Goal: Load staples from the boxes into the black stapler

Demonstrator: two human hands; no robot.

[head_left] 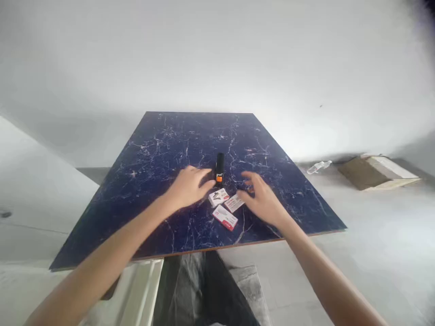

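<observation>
A black object that looks like a stapler, with an orange patch at its near end, lies lengthwise on the dark blue marbled table. Just left of it is my left hand, thumb and fingers apart, with nothing in its grasp. Three small white and red boxes lie close together nearer to me: one with a printed picture, one beside it and one in front. My right hand is spread over the table, its thumb beside the second box; whether they touch I cannot tell.
The table's near edge runs in front of my legs. On the floor to the right are clear plastic bottles and a cardboard box. A pale wall stands behind the table.
</observation>
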